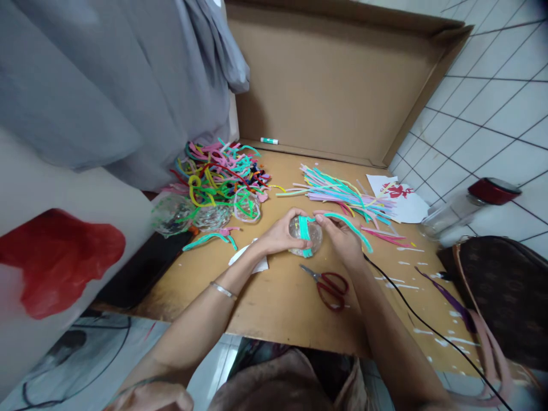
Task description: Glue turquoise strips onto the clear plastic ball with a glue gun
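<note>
My left hand (280,233) is closed around a clear round plastic piece (315,240), gripping it from the left side. A band of turquoise pipe cleaner (304,231) runs over the clear piece from top to bottom. At its upper right, my right hand (338,231) pinches a loose turquoise pipe cleaner (353,225), whose free end curves down to the right. Just below the hands lie scissors (331,290) with red handles, blades pointing up and left. A white piece of paper (257,262) sits partly behind my left wrist.
A tangled heap of coloured pipe cleaners (218,177) lies at the back left, beside clear plastic pieces (212,217). Straight pipe cleaners (338,191) spread at the back right. A glue stick (269,140), a glass bottle (454,214), a brown bag (496,291) and a black cable (411,305) are around.
</note>
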The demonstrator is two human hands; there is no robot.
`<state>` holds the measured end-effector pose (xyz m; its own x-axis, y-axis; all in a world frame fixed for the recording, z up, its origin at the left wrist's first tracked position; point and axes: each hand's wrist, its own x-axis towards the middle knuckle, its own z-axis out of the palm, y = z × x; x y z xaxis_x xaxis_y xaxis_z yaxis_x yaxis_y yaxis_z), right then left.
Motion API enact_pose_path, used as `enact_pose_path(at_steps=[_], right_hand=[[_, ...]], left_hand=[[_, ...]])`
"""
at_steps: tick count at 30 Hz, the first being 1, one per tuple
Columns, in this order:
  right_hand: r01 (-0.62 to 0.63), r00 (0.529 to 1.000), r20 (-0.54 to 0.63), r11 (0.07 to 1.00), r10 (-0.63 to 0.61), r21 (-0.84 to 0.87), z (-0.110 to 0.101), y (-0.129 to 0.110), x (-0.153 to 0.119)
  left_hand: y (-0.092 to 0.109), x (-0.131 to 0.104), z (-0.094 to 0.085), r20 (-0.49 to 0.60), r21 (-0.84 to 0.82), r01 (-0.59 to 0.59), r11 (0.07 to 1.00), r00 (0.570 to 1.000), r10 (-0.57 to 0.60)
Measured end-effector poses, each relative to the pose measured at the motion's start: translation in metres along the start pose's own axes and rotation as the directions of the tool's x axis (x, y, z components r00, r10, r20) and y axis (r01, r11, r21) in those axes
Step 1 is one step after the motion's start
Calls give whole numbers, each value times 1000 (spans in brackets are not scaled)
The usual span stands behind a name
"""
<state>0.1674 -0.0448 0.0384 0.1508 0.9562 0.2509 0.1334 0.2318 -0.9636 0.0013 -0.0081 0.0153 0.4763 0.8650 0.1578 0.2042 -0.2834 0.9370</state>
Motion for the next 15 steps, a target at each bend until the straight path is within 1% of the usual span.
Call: enact_pose_path(at_steps=[6,15], right_hand=[[-52,999,-3,997,53,50,3,3,0],[-58,998,30,996,56,64,2,8,2]], left_hand=[[2,-1,0,-2,27,12,1000,1000,-12],[-1,0,0,-2,43,5,999,1000,-5]])
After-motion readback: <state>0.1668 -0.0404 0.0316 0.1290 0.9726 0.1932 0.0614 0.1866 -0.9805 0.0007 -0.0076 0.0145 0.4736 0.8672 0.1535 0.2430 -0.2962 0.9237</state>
